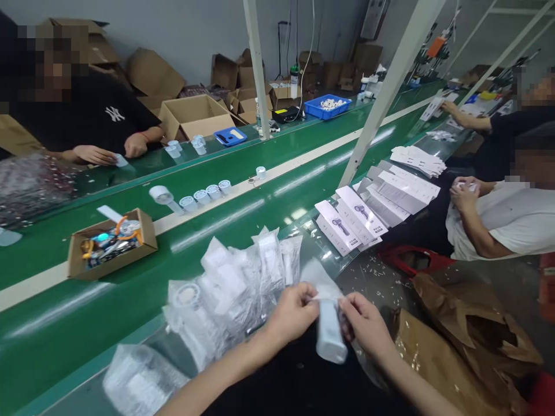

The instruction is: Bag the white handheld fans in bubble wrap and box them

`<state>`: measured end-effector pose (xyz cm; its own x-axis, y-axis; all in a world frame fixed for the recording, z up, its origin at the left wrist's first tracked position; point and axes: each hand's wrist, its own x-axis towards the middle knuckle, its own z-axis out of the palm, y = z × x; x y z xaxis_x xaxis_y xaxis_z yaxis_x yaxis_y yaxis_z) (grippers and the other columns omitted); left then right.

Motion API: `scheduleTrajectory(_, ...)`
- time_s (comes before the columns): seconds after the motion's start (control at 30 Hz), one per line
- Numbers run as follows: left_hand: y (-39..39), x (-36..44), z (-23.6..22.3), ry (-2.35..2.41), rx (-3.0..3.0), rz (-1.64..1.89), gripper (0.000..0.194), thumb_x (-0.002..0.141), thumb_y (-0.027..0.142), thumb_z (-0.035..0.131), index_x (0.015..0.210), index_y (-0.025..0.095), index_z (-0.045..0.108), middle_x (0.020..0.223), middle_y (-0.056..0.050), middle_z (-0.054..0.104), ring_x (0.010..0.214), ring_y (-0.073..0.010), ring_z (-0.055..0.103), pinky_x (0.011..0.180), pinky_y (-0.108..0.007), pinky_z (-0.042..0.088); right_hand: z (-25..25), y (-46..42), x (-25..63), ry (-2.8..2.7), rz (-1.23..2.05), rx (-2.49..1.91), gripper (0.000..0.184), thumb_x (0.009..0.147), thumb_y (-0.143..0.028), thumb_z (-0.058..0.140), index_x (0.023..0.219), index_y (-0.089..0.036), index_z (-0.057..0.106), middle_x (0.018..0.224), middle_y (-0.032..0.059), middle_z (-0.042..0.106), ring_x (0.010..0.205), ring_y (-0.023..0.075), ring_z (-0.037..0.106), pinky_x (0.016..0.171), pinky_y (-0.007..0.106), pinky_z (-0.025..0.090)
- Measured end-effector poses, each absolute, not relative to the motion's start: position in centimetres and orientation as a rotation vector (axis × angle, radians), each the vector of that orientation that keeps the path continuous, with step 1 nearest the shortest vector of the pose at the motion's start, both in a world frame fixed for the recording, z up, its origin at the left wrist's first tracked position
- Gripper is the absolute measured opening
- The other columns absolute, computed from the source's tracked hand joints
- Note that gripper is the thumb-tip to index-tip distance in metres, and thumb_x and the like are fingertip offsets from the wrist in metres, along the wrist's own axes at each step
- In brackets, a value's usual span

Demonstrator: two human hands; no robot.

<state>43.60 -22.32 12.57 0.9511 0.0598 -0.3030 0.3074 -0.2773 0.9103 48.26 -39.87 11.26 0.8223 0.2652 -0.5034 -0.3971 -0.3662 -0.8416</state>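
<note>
In front of my body, both hands are at the mouth of a translucent plastic bag (318, 278). A smooth pale blue-white device with a handle shape (332, 334) hangs below the bag's edge, partly inside it; its far end is hidden in the plastic. My left hand (295, 309) pinches the bag's edge on the left. On the right, my right hand (363, 319) pinches the opposite edge, its fingers close beside the device. To the left, several bagged white devices (234, 283) lie heaped on the bench, and another bagged device (141, 378) lies nearer.
Printed boxes (347, 219) are stacked right of the bags. A green conveyor (217, 222) carries a carton of mixed items (113, 245) and white round parts (206, 195). Co-workers sit across and at right. A slanted post (377, 98) rises by the belt; brown sacks (455, 346) lie lower right.
</note>
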Motion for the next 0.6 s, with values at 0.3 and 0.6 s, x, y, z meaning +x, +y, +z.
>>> scheduleTrajectory(0.3, -19.0, 52.5, 16.3, 0.234, 1.709, -0.129, 0.032, 0.078, 0.023, 0.056, 0.110, 0.017, 0.057, 0.061, 0.004, 0.052, 0.052, -0.0091, 0.047, 0.051, -0.021, 0.038, 16.2, -40.5, 62.6, -0.557, 0.868, -1.922, 0.024, 0.089, -0.038, 0.050, 0.072, -0.020, 0.051, 0.103, 0.0043, 0.062, 0.096, 0.0201, 0.056, 0.084, 0.031, 0.041)
scheduleTrajectory(0.6, -16.9, 56.2, 13.8, -0.028, 2.178, -0.146, 0.121, 0.053, 0.053, 0.085, 0.151, 0.032, 0.017, 0.157, -0.015, 0.018, 0.137, -0.0402, 0.031, 0.100, -0.052, 0.045, 14.6, -34.9, 69.4, -0.397, 1.031, -1.575, 0.024, 0.085, -0.039, 0.052, 0.069, -0.022, 0.046, 0.072, -0.0013, 0.057, 0.075, 0.0169, 0.057, 0.074, 0.032, 0.046)
